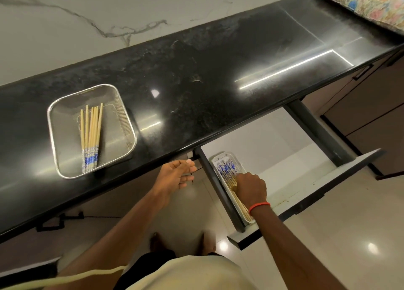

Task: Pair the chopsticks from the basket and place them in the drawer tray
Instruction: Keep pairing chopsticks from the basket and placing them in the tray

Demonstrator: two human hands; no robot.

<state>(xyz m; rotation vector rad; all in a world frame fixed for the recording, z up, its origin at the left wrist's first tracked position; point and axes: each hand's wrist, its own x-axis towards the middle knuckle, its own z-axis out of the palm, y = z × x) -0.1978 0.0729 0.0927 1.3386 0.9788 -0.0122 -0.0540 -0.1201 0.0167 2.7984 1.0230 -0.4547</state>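
Note:
A square metal mesh basket [94, 86] sits on the black counter at the left and holds several wooden chopsticks [90, 132] with blue-and-white patterned ends, lying side by side. In the open drawer [306, 193] a narrow white tray [219, 156] lies along the left wall, filled with more chopsticks [226, 168] of the same kind. My right hand [251, 187] reaches down into the tray, its fingers curled over the chopsticks there; the fingertips are hidden. My left hand [177, 176] hovers just below the counter's front edge, fingers relaxed, holding nothing.
The glossy black counter [196, 82] runs diagonally across the view. A flowered cloth [371, 1] lies at its far right end. The drawer's white floor [273, 158] is bare to the right of the tray. Closed cabinet fronts [371, 119] stand on the right.

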